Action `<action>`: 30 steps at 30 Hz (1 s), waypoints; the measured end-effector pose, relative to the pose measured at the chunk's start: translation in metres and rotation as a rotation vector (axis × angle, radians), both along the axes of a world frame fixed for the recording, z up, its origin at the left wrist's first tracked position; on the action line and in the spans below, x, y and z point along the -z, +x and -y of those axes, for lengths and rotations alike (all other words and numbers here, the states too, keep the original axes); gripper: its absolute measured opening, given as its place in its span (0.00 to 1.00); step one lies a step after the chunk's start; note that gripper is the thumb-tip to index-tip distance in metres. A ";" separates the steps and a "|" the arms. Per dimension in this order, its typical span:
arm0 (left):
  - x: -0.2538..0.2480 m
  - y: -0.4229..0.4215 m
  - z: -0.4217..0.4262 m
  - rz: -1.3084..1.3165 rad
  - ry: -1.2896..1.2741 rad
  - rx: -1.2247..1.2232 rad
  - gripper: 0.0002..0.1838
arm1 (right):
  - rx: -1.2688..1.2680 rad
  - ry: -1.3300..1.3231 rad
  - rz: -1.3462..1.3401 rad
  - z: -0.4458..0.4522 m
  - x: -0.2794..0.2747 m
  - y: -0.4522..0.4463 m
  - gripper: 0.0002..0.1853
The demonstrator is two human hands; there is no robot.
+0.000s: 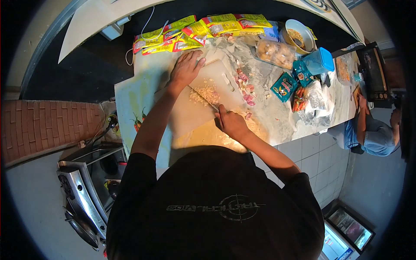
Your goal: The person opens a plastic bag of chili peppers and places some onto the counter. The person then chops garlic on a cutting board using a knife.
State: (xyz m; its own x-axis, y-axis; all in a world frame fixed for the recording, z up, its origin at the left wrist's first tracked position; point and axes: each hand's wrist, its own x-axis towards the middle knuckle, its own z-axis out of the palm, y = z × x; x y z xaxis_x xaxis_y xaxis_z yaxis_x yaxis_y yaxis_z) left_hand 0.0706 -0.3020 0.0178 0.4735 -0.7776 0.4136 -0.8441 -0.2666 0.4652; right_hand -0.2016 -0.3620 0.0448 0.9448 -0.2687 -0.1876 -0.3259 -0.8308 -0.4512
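Observation:
My right hand [232, 125] is closed around the handle of a kitchen knife [203, 96]. The blade slants up and left through a pile of finely chopped pale pieces [207, 90], perhaps garlic or shallot. They lie on a white cutting board [185, 116] with a handle slot in its far right corner. My left hand [186, 68] rests at the board's far left edge, fingers stretched out and nothing held. Whether its palm touches the board or the tabletop I cannot tell. Pink and purple peelings [248, 89] are scattered to the right of the board.
Yellow packets [197, 31] line the back. At the right stand a bowl [299, 37], a tub of round pale pieces [274, 53], a blue container [320, 61], teal sachets [284, 86] and plastic bags [318, 97]. Chillies [137, 123] lie left. Another person [377, 130] is at far right.

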 end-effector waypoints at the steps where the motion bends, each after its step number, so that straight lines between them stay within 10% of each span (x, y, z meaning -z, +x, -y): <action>1: 0.002 -0.001 -0.001 0.016 0.003 0.001 0.19 | -0.005 0.006 0.011 0.000 -0.004 -0.001 0.18; 30: 0.009 -0.003 -0.003 -0.102 -0.020 -0.295 0.19 | -0.248 -0.254 0.163 0.091 -0.011 0.033 0.21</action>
State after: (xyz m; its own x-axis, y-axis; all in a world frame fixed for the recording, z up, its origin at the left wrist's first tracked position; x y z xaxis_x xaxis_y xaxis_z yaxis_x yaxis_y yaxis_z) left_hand 0.0674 -0.2993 0.0089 0.7176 -0.5923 0.3664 -0.6802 -0.4831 0.5513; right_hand -0.1687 -0.4527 0.0556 0.9988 -0.0466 0.0134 -0.0418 -0.9672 -0.2507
